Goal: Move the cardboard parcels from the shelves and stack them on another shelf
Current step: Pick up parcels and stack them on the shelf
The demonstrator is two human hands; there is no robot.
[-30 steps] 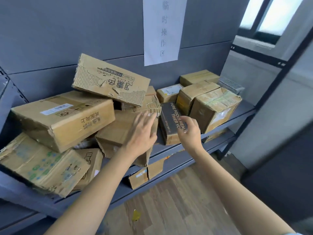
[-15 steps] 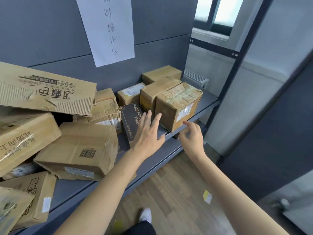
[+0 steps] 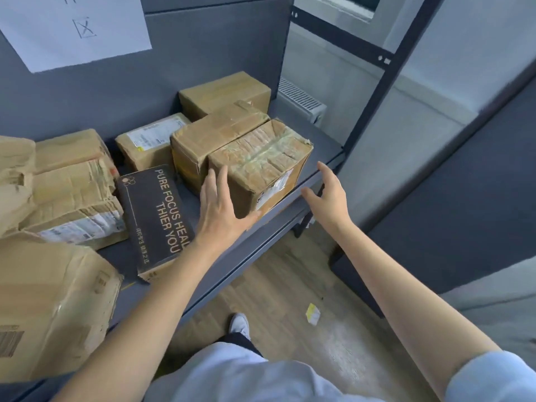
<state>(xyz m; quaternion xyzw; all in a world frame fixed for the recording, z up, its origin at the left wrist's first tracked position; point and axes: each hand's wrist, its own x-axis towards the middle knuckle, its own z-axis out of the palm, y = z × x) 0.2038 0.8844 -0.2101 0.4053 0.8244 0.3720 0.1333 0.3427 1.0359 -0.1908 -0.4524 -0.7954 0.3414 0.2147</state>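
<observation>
The person's left hand (image 3: 222, 207) lies flat against the near left face of a tape-wrapped cardboard parcel (image 3: 261, 166), its fingers (image 3: 211, 181) straight and spread wide, the thumb stretched along the parcel's lower front edge; the right hand (image 3: 329, 195) hovers just off the parcel's right side, over the front edge of the grey metal shelf (image 3: 324, 140), fingers loosely open and holding nothing, not touching the parcel as far as the view shows. This parcel sits near the shelf's front right corner, its white label facing the front edge; a second taped parcel (image 3: 214, 134) stands touching it on the side nearer the back wall, and a third brown parcel (image 3: 223, 92) lies behind that, against the wall. A small parcel with a white label (image 3: 150, 140) sits further left near the back; a dark box printed "PURE FOCUS" (image 3: 156, 219) lies flat beside the left forearm, reaching the front edge. Crumpled parcels (image 3: 72, 195) crowd the shelf's left part, with a large box bearing a barcode (image 3: 55, 309) at the front left. A white paper sign (image 3: 72, 27) hangs on the grey wall above; a yellow-and-white scrap (image 3: 312, 313) lies on the wooden floor (image 3: 278, 285) below, near a white shoe (image 3: 240, 324).
</observation>
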